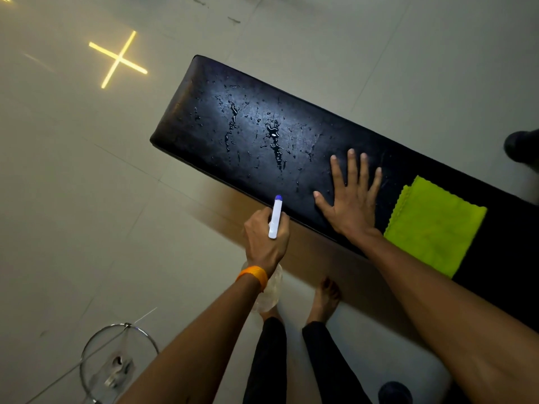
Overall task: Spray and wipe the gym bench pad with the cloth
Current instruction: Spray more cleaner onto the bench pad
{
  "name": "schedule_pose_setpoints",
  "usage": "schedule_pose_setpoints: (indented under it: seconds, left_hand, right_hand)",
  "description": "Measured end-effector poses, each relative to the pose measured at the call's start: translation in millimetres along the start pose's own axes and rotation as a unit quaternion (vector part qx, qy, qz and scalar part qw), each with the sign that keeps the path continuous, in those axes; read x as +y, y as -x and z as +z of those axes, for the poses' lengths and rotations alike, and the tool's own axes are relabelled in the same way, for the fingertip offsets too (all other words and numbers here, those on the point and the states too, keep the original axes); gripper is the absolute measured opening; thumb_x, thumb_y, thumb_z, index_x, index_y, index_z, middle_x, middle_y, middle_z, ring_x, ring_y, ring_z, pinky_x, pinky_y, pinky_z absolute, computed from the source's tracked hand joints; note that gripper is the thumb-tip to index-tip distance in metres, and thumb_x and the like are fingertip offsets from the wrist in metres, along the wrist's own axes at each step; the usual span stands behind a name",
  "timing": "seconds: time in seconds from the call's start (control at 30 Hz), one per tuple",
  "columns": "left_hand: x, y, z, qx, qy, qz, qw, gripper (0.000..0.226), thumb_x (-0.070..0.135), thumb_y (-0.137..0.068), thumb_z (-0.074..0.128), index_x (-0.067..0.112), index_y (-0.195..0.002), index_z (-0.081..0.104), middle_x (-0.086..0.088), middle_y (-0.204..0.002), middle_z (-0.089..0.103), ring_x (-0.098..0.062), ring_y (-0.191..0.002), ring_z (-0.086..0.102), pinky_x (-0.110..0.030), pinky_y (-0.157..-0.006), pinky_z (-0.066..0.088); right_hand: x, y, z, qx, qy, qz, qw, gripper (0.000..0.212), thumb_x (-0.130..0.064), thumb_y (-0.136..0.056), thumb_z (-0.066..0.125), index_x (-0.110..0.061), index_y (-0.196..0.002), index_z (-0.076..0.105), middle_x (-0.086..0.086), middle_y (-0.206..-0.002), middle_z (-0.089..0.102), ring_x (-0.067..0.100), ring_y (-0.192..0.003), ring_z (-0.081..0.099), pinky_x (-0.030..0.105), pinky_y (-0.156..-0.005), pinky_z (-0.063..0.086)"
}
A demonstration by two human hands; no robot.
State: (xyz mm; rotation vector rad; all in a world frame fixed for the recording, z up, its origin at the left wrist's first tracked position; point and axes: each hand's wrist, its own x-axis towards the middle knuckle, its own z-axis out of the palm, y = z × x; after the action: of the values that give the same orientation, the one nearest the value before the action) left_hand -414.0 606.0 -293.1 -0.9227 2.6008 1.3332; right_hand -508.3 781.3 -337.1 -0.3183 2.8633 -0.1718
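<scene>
My left hand (264, 243) grips the spray bottle (275, 218), fingers curled round its head, nozzle aimed at the bench pad (204, 135). Droplets (274, 135) bead its left half; I'd mist the rest evenly. My right hand (351, 205) lies flat, fingers spread, beside the green cloth (434, 225) on the pad.

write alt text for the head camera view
Seen from above, a person's left hand grips a spray bottle pointed toward a black gym bench pad beaded with liquid droplets, while the right hand rests flat on the pad. A lime-green cloth lies on the pad beside the right hand.
</scene>
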Motion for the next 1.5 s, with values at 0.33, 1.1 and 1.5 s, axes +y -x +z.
schedule_pose_setpoints:
  seconds: [0.33,1.1,1.5]
  left_hand:
    - [12.1,29.2,10.6,-0.085,-0.010,0.093,0.992,0.028,0.037,-0.086,0.050,0.011,-0.077,0.048,-0.005,-0.069,0.049,-0.021,-0.059,0.045,-0.042,-0.055,0.043]
    - [134.7,63.1,15.0,-0.095,0.069,0.276,0.954,0.008,0.008,-0.095,0.060,0.001,-0.092,0.061,-0.013,-0.082,0.060,-0.030,-0.073,0.057,-0.052,-0.068,0.049]
    - [191.4,50.8,68.2,-0.127,0.137,0.311,0.932,0.016,0.009,-0.096,0.055,0.010,-0.111,0.060,-0.014,-0.101,0.062,-0.039,-0.081,0.063,-0.059,-0.070,0.056]
  right_hand:
    - [30.7,26.2,0.2,-0.006,0.002,-0.003,1.000,0.104,-0.083,-0.089,0.015,-0.010,-0.162,0.001,0.009,-0.171,-0.002,0.026,-0.158,-0.004,0.053,-0.127,0.007]
    - [123.4,97.8,-71.9,0.120,-0.130,0.255,0.951,0.034,-0.023,-0.089,0.060,-0.011,-0.121,0.062,0.014,-0.123,0.059,0.036,-0.116,0.054,0.047,-0.095,0.043]
    - [159.3,105.1,-72.2,0.022,-0.444,0.459,0.769,0.022,-0.016,-0.086,0.070,-0.010,-0.100,0.055,0.016,-0.106,0.062,0.034,-0.103,0.061,0.037,-0.075,0.043]
